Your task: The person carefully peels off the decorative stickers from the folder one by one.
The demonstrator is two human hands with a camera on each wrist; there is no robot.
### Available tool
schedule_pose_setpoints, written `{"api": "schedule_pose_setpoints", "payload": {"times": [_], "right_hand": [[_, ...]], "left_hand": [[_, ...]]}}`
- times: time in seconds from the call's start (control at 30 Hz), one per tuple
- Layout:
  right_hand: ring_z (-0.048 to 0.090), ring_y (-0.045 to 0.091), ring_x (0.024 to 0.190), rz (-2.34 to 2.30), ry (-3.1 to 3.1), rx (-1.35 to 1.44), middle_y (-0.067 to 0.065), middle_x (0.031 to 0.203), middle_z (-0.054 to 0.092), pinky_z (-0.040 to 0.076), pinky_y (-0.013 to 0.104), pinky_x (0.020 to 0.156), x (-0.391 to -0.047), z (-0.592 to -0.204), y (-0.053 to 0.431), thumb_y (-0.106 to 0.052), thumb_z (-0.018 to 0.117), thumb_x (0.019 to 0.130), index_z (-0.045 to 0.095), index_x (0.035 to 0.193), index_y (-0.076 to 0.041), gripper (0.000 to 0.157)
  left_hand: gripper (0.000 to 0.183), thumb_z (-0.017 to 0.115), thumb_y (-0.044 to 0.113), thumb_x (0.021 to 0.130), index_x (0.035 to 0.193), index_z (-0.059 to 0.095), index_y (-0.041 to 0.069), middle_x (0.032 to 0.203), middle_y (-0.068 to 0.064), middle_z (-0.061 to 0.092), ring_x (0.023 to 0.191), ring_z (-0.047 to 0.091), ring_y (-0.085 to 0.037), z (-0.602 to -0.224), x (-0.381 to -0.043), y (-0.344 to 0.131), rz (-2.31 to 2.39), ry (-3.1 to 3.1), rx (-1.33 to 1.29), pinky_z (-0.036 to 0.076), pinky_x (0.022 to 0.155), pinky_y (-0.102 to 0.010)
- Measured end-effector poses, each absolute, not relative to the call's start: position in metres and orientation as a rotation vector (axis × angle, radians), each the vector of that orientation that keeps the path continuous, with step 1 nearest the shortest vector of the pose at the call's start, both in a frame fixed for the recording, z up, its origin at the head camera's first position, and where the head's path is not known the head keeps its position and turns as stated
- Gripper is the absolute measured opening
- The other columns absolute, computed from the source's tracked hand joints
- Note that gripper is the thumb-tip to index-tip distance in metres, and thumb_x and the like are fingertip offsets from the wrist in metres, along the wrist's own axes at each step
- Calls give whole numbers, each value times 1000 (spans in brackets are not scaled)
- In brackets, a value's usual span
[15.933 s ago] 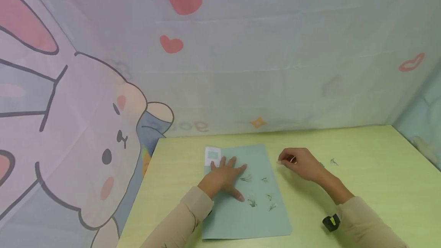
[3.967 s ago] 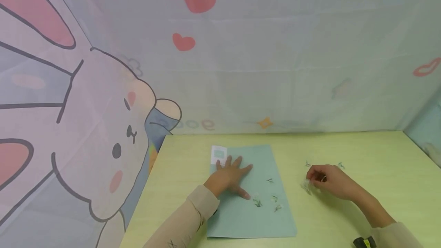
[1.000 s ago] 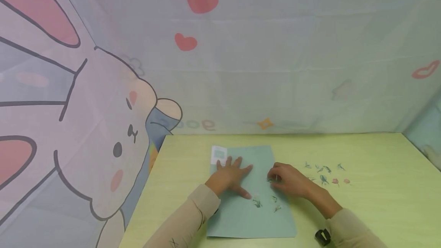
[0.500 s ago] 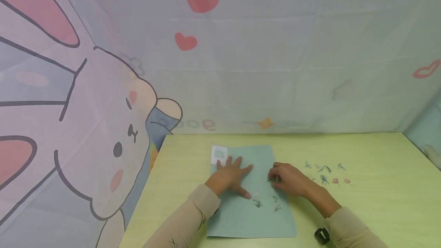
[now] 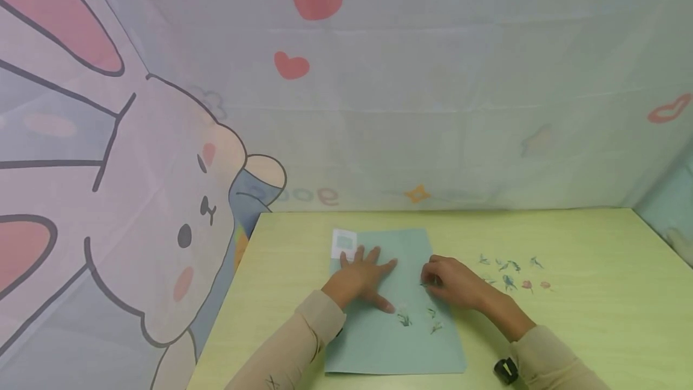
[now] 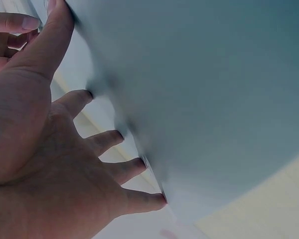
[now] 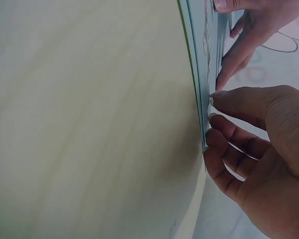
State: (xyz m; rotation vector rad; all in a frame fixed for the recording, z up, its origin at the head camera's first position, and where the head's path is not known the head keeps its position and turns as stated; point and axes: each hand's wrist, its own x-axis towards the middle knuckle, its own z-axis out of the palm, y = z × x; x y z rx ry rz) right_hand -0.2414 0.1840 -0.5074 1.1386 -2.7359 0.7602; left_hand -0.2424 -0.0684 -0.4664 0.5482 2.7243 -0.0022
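A pale green sticker sheet (image 5: 379,354) lies on the table; in the right wrist view its edge shows thin layers. My left hand (image 5: 357,281) rests flat on it with fingers spread, near a white label (image 5: 343,241). At the sheet's right edge my right hand (image 5: 457,281) bends its fingers over a small green sprig sticker (image 5: 423,284), mostly covered. In the right wrist view the thumb and index fingertips touch the sheet a little apart; whether they pinch the sticker is unclear. Lower on the sheet are a white-flowered sticker (image 5: 404,319) and two small sprigs (image 5: 434,320).
Several loose flower stickers (image 5: 509,282), green, bluish and pink, lie on the yellow-green table (image 5: 595,318) right of the sheet. Behind the table hangs a pale printed cloth (image 5: 460,107) with hearts and a rabbit, which also covers the left side.
Since the earliest frame, one sprig has left the sheet's middle. The right hand has moved from the loose stickers leftward to the sheet's edge and stayed there this past second. The left hand stays put.
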Motion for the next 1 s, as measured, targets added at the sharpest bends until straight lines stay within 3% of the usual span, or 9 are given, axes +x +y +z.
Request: {"api": "schedule_pose_setpoints", "payload": {"times": [0.3,0.73,1.0], "right_hand": [[55,10,77,718,-2761,1088,-4,87,59,51,31,69,-240,-507,183,-1,80,89,71,95,-11,14],[50,7,73,720,-2746,1132,-5,83,57,48,29,66,-241,-503,183,0,81,88,72,87,-12,16],[54,7,76,736,-2736,1096,-7,85,60,52,33,71,-241,-506,185,6,74,87,69,88,-12,18]], "left_hand": [[107,84,69,77,167,32,40,177,-6,19,161,15,-42,-469,-245,-69,-12,2722,552,18,121,-72],[109,84,71,75,167,33,40,177,-7,19,161,13,-43,-471,-244,-70,-9,2729,564,18,121,-73],[109,84,71,76,167,32,40,177,-7,18,161,13,-43,-472,-246,-70,-16,2727,566,18,121,-72]]}}
